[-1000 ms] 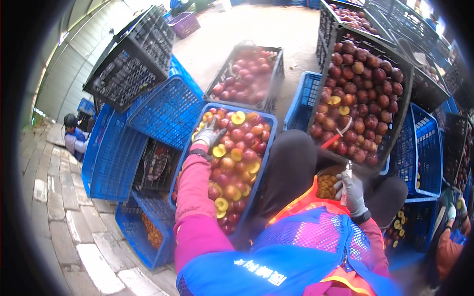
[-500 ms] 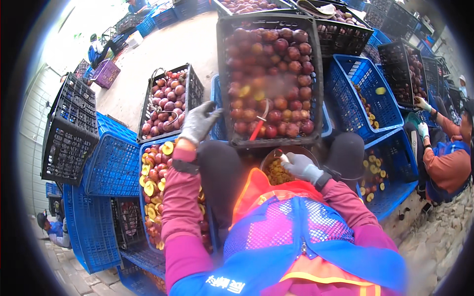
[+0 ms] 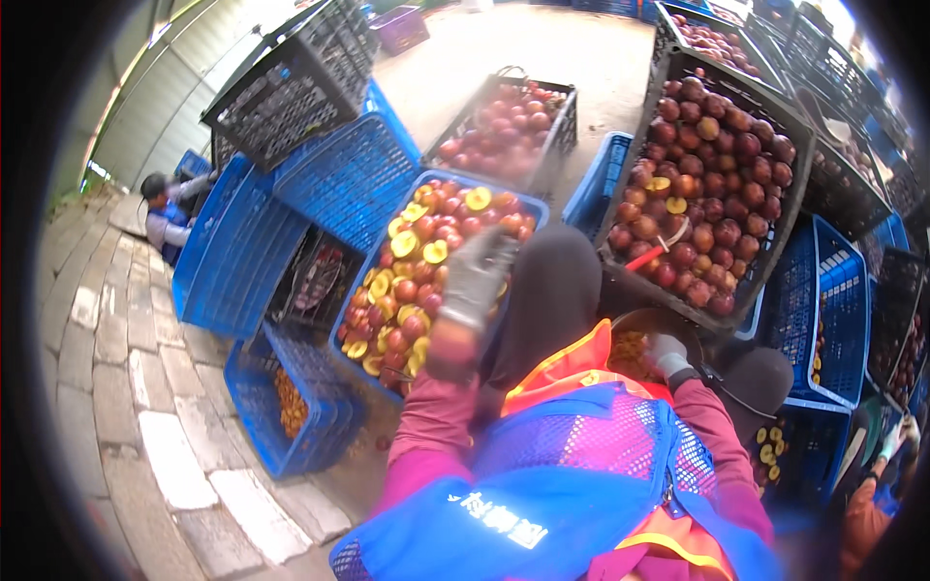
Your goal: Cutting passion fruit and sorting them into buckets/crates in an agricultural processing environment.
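Note:
My left hand [image 3: 475, 281], in a grey glove, is over the right side of a blue crate [image 3: 346, 341] of whole plums and yellow-fleshed cut halves. Motion smears its fingers, and I see nothing certain in them. My right hand [image 3: 668, 356], gloved too, is at a round bowl [image 3: 686, 329] of yellowish-brown bits between my knees. Its fingers look curled, but what they hold is hidden. Ahead, a black crate [image 3: 620, 254] is heaped with dark red plums [image 3: 712, 184]. On them lie a red-handled tool with a curved pale end [image 3: 659, 250] and cut plum pieces [image 3: 668, 198].
Another black crate of plums [image 3: 567, 121] stands beyond the left crate. Stacked black [image 3: 291, 97] and blue crates [image 3: 232, 252] rise at left, above paving bricks [image 3: 174, 460]. Blue crates [image 3: 812, 310] stand at right. People work at far left [image 3: 167, 218] and lower right [image 3: 867, 513].
The view has swung left, so the crates appear farther right. My left hand has left the black crate's edge and moved over the cut plums. The right hand stays at the bowl.

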### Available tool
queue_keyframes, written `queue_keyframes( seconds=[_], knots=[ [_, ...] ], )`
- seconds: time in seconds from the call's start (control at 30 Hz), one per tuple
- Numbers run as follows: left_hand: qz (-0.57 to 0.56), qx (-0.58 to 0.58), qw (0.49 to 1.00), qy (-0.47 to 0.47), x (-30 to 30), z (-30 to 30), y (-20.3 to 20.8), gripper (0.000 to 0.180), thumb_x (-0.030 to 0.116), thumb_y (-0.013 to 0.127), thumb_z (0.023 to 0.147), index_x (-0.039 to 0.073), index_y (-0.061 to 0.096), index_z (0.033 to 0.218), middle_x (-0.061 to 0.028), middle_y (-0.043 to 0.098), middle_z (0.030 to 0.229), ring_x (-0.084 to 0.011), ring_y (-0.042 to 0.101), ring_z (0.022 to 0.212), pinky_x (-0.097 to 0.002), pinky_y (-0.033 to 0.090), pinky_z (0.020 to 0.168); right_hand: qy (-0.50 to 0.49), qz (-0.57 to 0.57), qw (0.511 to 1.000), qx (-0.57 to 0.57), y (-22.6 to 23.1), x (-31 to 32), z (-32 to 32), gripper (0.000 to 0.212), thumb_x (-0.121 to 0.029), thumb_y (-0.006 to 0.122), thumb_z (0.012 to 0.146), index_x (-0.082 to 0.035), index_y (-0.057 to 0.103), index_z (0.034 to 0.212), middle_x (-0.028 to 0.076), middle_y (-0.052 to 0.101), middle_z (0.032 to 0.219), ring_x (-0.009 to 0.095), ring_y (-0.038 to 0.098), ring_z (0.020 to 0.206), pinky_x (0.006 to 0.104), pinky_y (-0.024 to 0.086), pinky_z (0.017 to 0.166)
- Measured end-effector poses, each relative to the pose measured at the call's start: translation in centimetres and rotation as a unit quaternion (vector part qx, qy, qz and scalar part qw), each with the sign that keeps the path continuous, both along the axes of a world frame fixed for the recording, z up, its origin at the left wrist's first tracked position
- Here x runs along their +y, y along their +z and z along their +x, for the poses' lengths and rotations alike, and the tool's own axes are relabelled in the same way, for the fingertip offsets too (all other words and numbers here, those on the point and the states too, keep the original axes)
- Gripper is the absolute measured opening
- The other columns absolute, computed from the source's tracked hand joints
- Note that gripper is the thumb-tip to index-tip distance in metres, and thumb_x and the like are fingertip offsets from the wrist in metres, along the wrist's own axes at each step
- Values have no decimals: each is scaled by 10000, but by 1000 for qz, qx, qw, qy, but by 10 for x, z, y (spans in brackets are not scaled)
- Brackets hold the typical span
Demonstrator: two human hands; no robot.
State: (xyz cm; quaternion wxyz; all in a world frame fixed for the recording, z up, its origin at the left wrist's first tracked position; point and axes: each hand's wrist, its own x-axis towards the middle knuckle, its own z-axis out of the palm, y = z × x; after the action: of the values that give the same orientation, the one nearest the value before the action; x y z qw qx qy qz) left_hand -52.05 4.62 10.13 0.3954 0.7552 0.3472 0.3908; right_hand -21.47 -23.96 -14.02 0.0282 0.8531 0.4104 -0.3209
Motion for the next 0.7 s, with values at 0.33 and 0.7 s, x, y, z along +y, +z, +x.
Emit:
queue_keyframes(
  seconds=[0.33,0.7],
  knots=[
    [21,526,843,111,168,-163,-98,943,778,467,1008,169,298,1708,-189,305,1738,-411,363,1577,-564,344,1264,-9,46,998,-33,22,-9,-33,675,-490,639,993,-91,568,1533,241,740,1302,426,692,1246,504,551,1036],
    [45,353,934,-34,106,-56,-17,775,600,705,981,63,590,1528,-255,667,1444,-364,641,1361,-441,504,1131,-174,436,871,142,171,-13,20,360,-312,664,1075,-11,742,1257,113,766,1049,223,704,937,371,566,849]
  ],
)
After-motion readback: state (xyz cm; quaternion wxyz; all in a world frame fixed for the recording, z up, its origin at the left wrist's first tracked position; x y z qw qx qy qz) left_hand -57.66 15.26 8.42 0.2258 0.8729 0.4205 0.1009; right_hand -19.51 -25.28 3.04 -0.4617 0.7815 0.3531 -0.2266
